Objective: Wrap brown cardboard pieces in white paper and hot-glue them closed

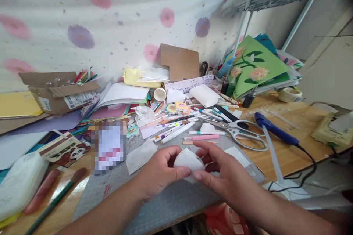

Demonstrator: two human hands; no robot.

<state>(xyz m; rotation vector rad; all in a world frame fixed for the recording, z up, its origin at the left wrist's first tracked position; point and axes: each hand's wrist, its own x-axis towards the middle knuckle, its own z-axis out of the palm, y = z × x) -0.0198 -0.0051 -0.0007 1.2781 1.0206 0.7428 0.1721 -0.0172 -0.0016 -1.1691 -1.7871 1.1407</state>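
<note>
A white curtain printed with pink and purple flowers (pixel 116 18) is hung across the back of the room from nine to one o'clock, and a metal rack (pixel 248 3) is seen at one o'clock. Below it a wooden desk (pixel 289 147) is spread with clutter: a cardboard box (pixel 59 93) at ten o'clock, a green flower card (pixel 255 66) at two, scissors (pixel 238 132) and a blue-handled tool (pixel 275 130) at three, and markers (pixel 176 132) at twelve. A grey cutting mat (pixel 171 198) is laid at the near edge. Just above the mat, at the centre, a small white paper piece (pixel 189 161) is pinched between the left hand (pixel 160 170) and the right hand (pixel 220 176), thumbs and fingertips being closed on its opposite sides. The piece is judged to be very light, soft and easily creased or torn; it is best held gently by its edges, with little pressure.
</note>
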